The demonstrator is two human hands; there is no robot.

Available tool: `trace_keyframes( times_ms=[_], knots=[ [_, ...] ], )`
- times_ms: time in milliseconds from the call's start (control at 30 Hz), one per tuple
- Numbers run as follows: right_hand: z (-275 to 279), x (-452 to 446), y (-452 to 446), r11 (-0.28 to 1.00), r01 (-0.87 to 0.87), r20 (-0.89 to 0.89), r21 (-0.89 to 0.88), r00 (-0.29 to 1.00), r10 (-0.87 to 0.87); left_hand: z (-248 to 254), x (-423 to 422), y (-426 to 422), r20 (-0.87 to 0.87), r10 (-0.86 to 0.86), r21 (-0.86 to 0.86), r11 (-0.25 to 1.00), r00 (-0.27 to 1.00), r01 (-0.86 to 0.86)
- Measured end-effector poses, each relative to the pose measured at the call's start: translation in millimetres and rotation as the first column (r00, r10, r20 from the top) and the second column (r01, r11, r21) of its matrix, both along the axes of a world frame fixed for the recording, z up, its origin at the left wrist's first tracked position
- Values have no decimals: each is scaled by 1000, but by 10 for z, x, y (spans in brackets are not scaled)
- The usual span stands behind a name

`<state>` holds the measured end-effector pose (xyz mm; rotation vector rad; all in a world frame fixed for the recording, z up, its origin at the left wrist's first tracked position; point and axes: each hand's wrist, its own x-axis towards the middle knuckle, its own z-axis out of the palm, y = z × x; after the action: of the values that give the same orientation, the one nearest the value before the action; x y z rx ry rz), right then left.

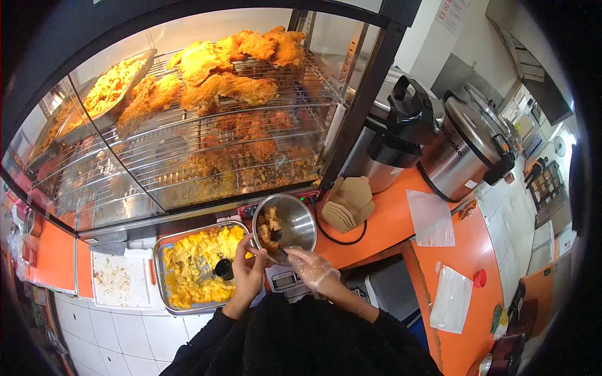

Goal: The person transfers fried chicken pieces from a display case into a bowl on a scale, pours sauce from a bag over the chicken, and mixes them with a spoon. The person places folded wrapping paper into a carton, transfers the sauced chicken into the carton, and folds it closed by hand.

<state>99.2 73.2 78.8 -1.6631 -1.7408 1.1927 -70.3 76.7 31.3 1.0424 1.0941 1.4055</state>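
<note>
Steel bowl [301, 220], brown food [270, 220] inside

Left fingers [258, 262], gloved right fingers [301, 260] at steel bowl [301, 224]; food tray [199, 309] beside.

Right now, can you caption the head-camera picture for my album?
Left hand and plastic-gloved right hand at a steel bowl, beside a tray of scrambled egg.

Head-worn view, forward and down over counter [392, 222]
</note>
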Motion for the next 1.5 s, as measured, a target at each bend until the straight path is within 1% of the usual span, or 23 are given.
trace_keyframes(
  times_ms=[100, 133, 200, 233, 300, 400, 433, 533, 633, 700, 733, 833, 900, 967, 1033, 1133, 1167, 1267, 1367, 1400, 1467, 1500],
  knots=[
    [-404, 75, 167, 999, 34, -85, -35, 996, -37, -10, 17, 5, 34, 16, 6, 1000, 999, -16],
    [-389, 83, 130, 1000, 14, -47, -10, 999, -14, -9, 25, 3, 55, 22, 10, 1000, 998, -23],
    [-330, 115, 70, 999, -32, 29, 43, 999, 31, -2, 15, 10, 35, 21, -4, 1000, 999, -21],
    [-332, 142, 77, 999, -42, 13, 17, 999, 42, 0, 0, 11, 24, 21, -13, 1000, 999, -21],
    [-348, 222, 73, 997, -62, -19, -39, 998, 61, -47, -16, 16, 55, 21, -18, 1000, 998, -20],
    [-87, 323, 166, 995, -56, 105, -81, 992, 65, -114, -31, 5, 50, 30, -33, 999, 998, -28],
    [172, 294, 182, 990, -70, 239, -124, 966, 99, -131, -38, 12, 39, 38, -37, 999, 999, -37],
    [512, 358, 98, 993, -110, 469, -47, 875, 119, -215, -87, 27, 72, 47, -59, 997, 996, -43],
    [536, 375, -19, 998, -30, 468, 51, 884, 3, -184, -95, 22, 71, 64, -49, 997, 995, -60],
    [195, 432, 51, 989, -125, 644, -77, 751, 146, -173, -91, 22, 60, 62, -54, 997, 996, -59],
    [217, 381, 76, 976, -159, 713, -149, 667, 218, -173, -91, 12, 53, 58, -59, 997, 997, -55],
    [563, 335, -6, 975, -211, 733, -71, 652, 194, -204, -90, 25, 72, 54, -58, 997, 996, -50],
    [308, 390, 59, 976, -139, 764, -170, 607, 220, -175, -81, -4, 34, 57, -56, 997, 998, -55],
    [426, 360, 97, 980, -140, 773, -142, 603, 198, -110, -69, 35, 27, 47, -44, 998, 999, -45],
    [664, 347, 24, 974, -225, 751, -18, 640, 162, -90, -55, 10, 49, 35, -55, 998, 998, -32],
    [505, 354, 91, 935, -295, 712, -196, 613, 343, -202, 3, 12, 97, 29, 3, 1000, 995, -30],
    [474, 354, 36, 926, -335, 659, -172, 660, 361, -163, 26, 6, 97, 36, 8, 999, 995, -37],
    [424, 345, -79, 964, -235, 393, -122, 881, 264, -85, 37, -15, 24, 23, 15, 1000, 999, -24],
    [179, 308, -96, 986, -124, 271, -115, 951, 151, -67, 59, -43, 26, 8, 7, 1000, 1000, -8],
    [80, 281, -99, 993, -111, 228, -45, 966, 119, -79, 64, -44, 34, 8, 11, 1000, 999, -8],
    [-116, 222, -85, 993, -71, 132, 94, 989, 59, -67, 64, -35, -3, 31, 22, 999, 1000, -31],
    [-203, 209, -32, 998, -38, 109, 56, 994, 32, -61, 64, -30, -22, 40, 28, 999, 999, -39]
  ],
)
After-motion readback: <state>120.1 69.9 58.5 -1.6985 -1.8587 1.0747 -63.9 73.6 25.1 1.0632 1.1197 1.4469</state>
